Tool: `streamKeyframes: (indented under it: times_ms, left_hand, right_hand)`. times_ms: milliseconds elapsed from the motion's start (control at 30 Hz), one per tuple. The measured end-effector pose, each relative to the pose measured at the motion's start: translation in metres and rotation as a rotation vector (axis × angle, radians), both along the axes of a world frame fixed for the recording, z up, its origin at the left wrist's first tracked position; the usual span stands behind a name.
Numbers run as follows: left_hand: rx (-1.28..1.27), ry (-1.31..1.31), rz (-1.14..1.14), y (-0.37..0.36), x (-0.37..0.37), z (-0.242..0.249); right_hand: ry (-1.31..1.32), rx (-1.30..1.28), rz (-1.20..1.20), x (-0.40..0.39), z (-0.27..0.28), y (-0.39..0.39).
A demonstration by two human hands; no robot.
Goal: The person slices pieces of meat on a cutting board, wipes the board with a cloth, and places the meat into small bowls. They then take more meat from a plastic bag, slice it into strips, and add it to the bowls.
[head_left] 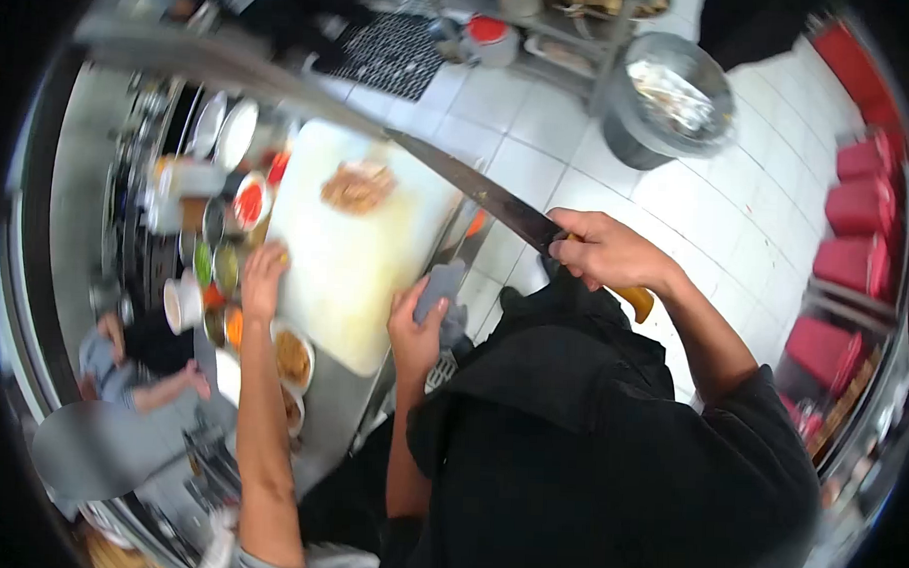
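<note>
My right hand [611, 251] is closed around the yellow handle of a long knife [478, 190]. Its dark, wide blade points up and left over the floor, the tip near the far corner of a white cutting board [349, 280]. My left hand [416, 328] grips a grey piece that looks like a folded cloth [440, 289], beside the board's near edge. Cooked meat, seemingly sliced [358, 186], lies on the board, apart from both my hands. Another person's hand [264, 277] reaches in from the left and rests by the board's left edge.
Containers of food [233, 266] and bowls [292, 358] line the board's left side. A grey bin [666, 101] holding rubbish stands on the tiled floor. Red bins [857, 213] sit at the right. A blurred metal rail [222, 71] crosses the upper left. Another person [137, 358] is beyond the counter.
</note>
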State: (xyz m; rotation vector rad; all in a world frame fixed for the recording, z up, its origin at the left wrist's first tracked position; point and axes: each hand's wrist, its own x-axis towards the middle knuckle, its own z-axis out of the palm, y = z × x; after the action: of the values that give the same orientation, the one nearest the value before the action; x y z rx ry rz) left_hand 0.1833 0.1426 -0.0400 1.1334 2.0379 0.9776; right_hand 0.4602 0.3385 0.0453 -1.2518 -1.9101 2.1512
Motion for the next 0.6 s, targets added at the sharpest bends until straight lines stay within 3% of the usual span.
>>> streamKeyframes:
  times_ms: [67,167,200,300,400,600]
  left_hand:
    - [-0.016,-0.17,0.015,0.019,0.024,0.012]
    - [0.197,-0.894,0.237,0.064,0.056,0.029]
    - [0.271,-1.068,0.075,0.081,0.064,0.042]
    - [0.186,-1.504,-0.011,0.126,0.081,0.037]
    - [0.253,-1.511,-0.028,0.162,0.121,0.025]
    - [0.087,-1.046,0.127,0.207,0.178,0.001]
  right_hand:
    - [0.002,0.033,-0.098,0.022,-0.002,0.0]
    - [-0.018,0.159,-0.205,0.045,0.0,0.001]
    - [-0.027,0.269,-0.244,0.049,-0.005,-0.002]
    - [-0.106,0.591,-0.327,0.048,-0.025,-0.009]
    - [-0.255,0.777,-0.357,0.032,-0.03,-0.008]
    - [-0.428,0.939,-0.203,0.024,-0.069,-0.022]
